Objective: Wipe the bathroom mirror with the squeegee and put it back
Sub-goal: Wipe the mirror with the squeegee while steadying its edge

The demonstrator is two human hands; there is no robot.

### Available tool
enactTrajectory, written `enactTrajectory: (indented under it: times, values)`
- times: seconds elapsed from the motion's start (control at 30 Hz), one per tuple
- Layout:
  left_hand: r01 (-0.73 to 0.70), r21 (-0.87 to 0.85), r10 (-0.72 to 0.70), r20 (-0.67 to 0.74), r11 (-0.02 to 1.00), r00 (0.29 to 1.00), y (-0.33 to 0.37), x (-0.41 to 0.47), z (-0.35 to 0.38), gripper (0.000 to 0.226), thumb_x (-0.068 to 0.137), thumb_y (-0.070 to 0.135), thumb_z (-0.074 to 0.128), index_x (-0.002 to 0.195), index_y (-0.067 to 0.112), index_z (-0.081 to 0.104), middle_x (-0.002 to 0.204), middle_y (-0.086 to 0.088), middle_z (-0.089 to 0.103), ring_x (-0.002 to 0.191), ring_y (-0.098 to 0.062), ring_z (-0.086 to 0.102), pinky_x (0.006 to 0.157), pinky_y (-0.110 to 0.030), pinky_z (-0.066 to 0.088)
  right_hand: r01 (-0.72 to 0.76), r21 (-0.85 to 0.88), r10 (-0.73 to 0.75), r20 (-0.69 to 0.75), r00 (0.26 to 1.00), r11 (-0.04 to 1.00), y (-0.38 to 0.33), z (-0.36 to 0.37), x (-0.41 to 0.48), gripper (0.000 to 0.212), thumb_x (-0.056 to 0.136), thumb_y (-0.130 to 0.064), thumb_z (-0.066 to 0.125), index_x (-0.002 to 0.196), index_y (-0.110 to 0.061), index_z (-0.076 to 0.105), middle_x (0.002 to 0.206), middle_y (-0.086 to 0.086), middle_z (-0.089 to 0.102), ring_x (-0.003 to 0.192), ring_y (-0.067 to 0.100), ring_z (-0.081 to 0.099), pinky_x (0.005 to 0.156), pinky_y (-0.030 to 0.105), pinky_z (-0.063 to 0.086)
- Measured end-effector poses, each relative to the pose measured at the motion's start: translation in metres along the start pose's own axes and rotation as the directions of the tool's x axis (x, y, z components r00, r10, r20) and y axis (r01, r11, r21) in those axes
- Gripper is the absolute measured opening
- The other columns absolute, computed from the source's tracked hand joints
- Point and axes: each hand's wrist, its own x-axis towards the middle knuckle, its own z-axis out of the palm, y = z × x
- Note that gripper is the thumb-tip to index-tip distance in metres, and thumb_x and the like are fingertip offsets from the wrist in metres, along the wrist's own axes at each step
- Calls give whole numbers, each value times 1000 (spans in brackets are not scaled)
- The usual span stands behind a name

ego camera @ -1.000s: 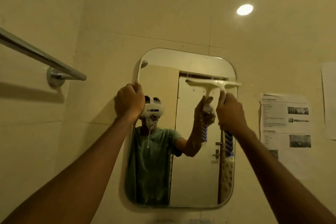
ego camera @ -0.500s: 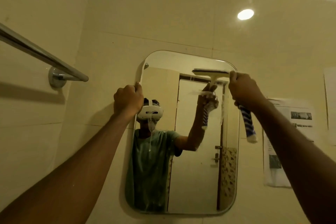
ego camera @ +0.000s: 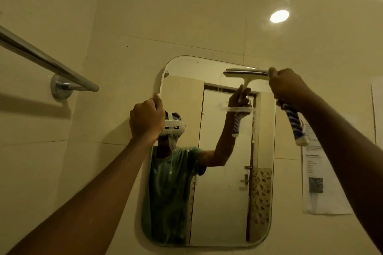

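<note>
A rounded rectangular mirror point(ego camera: 223, 196) hangs on the tiled wall. My left hand point(ego camera: 147, 119) grips its upper left edge. My right hand point(ego camera: 288, 89) is closed around the squeegee, whose blue-and-white striped handle point(ego camera: 295, 125) sticks out below my fist. The squeegee's pale blade point(ego camera: 246, 72) lies level against the glass near the mirror's top right corner. A white foam streak point(ego camera: 238, 109) crosses the glass below the blade, and drips point(ego camera: 171, 145) run down the middle left. The mirror reflects a person in a green shirt.
A chrome towel rail point(ego camera: 47, 62) juts from the left wall at upper left, close to my left arm. A printed paper notice point(ego camera: 319, 182) is stuck on the wall right of the mirror. A round light spot point(ego camera: 279, 16) glares on the tiles above.
My right hand has lifted the squeegee from partway down the right side of the mirror up to its top right corner. My left hand has stayed on the mirror's edge.
</note>
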Motion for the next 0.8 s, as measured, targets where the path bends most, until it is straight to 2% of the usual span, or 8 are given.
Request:
enactTrajectory:
  times: [0.13,0.27,0.37,0.47,0.57,0.73,0.8]
  values:
    - [-7,-16,6,-27,1000,1000,-3,-1,2,57,103,32,31,66,3,63,51,-5,51,43,-17,46,44,-19,25,11,-37,-10,42,999,999,29,24,-39,47,104,-36,28,73,-9,50,61,8,52,47,17,49,46,27,43]
    - [-14,-16,13,-21,1000,1000,-4,0,0,55,102,31,33,69,2,64,53,-5,52,45,-17,47,46,-16,23,-40,-14,41,121,992,999,53,43,-86,46,104,-35,28,77,-8,54,58,7,51,44,17,48,44,30,47]
    - [-48,6,48,-37,999,998,-6,-2,0,54,102,29,34,69,0,65,52,-5,51,46,-20,48,45,-18,24,-71,-48,76,119,990,996,35,29,-74,48,104,-39,29,74,-9,51,61,7,51,48,17,48,47,28,45]
    - [-65,21,66,-47,998,997,-9,-2,2,55,102,29,33,65,1,63,49,-5,50,42,-20,48,44,-17,24,-63,-26,64,18,998,998,4,6,-29,46,103,-40,31,83,-4,52,65,8,51,49,17,49,44,25,40]
    - [-57,10,58,-46,998,997,-9,-3,5,57,102,31,32,62,3,61,48,-6,51,41,-21,51,44,-20,31,-92,14,92,17,996,996,-10,-2,-7,39,103,-39,31,95,-5,48,69,7,49,50,16,48,42,25,39]
    - [-63,4,63,-42,998,997,-10,-4,6,55,102,30,32,63,5,60,49,-3,49,40,-14,44,44,-16,24,-18,-6,19,57,998,1000,29,33,-55,47,104,-36,28,74,-9,50,59,6,49,46,16,46,45,27,43]
    - [-61,1,61,-48,998,997,-9,-5,5,54,102,30,32,63,4,60,49,-2,48,39,-11,41,44,-15,23,-42,29,40,79,996,999,46,48,-80,47,104,-35,28,72,-10,51,57,6,48,46,17,45,47,31,45]
